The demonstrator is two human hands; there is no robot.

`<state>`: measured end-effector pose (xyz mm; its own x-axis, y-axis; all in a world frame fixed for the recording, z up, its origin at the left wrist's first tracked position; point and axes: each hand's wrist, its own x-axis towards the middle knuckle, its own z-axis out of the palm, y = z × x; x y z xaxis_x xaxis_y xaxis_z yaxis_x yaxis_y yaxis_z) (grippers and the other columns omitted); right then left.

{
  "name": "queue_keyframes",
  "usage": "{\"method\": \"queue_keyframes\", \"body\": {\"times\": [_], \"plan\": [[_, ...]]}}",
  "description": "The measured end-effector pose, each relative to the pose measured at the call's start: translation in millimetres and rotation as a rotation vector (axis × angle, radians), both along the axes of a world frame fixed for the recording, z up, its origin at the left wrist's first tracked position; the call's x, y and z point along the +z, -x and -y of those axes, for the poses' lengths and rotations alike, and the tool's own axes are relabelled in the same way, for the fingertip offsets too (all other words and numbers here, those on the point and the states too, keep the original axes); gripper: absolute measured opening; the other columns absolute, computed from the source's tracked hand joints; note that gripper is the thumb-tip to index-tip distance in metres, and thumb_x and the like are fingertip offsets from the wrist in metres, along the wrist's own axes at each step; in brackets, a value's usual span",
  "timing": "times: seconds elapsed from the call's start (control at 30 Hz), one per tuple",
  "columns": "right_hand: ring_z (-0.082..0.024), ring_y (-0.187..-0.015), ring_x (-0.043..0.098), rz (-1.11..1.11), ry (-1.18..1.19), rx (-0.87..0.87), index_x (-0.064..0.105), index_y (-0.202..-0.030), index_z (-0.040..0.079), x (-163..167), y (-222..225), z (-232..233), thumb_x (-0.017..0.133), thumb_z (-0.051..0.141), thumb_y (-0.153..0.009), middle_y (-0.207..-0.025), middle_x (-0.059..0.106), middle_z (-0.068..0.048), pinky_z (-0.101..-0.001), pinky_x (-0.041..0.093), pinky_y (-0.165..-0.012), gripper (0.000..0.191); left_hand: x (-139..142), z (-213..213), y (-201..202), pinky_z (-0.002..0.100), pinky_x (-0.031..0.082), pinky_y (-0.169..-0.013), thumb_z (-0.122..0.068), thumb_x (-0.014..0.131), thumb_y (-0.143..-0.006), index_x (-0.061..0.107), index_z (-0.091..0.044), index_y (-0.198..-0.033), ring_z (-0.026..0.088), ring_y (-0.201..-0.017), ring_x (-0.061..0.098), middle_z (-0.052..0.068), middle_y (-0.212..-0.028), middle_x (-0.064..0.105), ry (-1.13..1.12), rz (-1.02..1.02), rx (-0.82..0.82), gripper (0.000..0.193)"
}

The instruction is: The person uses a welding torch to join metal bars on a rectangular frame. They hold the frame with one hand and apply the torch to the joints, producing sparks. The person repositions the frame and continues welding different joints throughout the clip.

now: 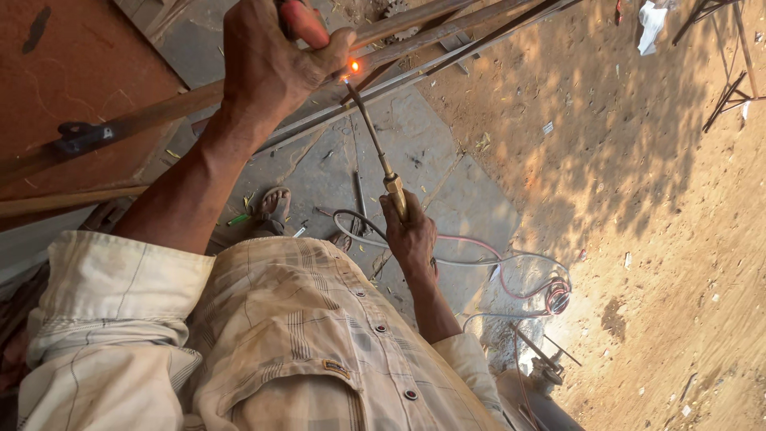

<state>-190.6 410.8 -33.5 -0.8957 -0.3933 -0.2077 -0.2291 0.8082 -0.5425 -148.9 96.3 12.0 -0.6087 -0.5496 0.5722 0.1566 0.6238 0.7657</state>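
My right hand grips the brass handle of a gas torch. Its thin nozzle points up and to the left, and a small orange flame burns at the tip. My left hand is closed around a red-handled tool right beside that flame. The flame sits against long rusty metal bars that run diagonally across the top. Pink and grey hoses trail from the torch to a coil on the right.
A rust-red metal sheet fills the upper left, with a dark clamp on a bar. My sandalled foot rests on stone slabs. Sandy ground spreads to the right, with thin rods and a white scrap.
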Motion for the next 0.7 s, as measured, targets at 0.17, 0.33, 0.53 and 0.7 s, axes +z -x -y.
{"method": "queue_keyframes", "body": {"times": [0.17,0.33,0.53,0.7], "plan": [[-0.036,-0.069,0.072,-0.05,-0.064,0.013,0.068,-0.118,0.022,-6.1,-5.8,4.2,0.069,0.048,-0.094,-0.068,0.07,-0.012,-0.0462,0.052,-0.064,0.036,0.2,-3.2,-3.0,0.032,0.06,-0.074,-0.015,0.093,-0.1,0.055,-0.007,-0.099,0.017,-0.08,0.072,0.005,-0.087,0.07,-0.023,-0.074,-0.038,0.039],[-0.038,-0.071,0.071,-0.105,-0.085,0.004,0.067,-0.12,0.021,-13.3,-4.6,5.7,0.069,0.049,-0.094,-0.069,0.069,-0.014,-0.0464,0.051,-0.064,0.038,3.6,-1.9,-2.2,0.029,0.056,-0.069,-0.016,0.092,-0.097,0.055,-0.009,-0.099,0.013,-0.076,0.068,-0.001,-0.082,0.068,-0.024,-0.086,-0.01,0.037],[-0.027,-0.061,0.071,-0.041,0.0,-0.038,0.07,-0.113,0.02,-13.0,-4.3,7.0,0.069,0.05,-0.092,-0.064,0.067,-0.011,-0.0416,0.052,-0.062,0.036,0.1,1.5,2.2,0.03,0.052,-0.063,-0.018,0.098,-0.095,0.06,-0.012,-0.093,0.012,-0.072,0.062,-0.002,-0.079,0.066,0.038,-0.103,0.03,0.038],[-0.024,-0.057,0.063,-0.058,-0.039,-0.009,0.071,-0.112,0.018,-11.1,-4.6,9.1,0.072,0.047,-0.092,-0.061,0.063,-0.011,-0.0394,0.05,-0.061,0.035,-2.6,-2.6,1.4,0.03,0.051,-0.062,-0.015,0.096,-0.092,0.062,-0.013,-0.091,0.01,-0.071,0.062,-0.004,-0.08,0.068,-0.047,-0.104,0.022,0.033]]}}
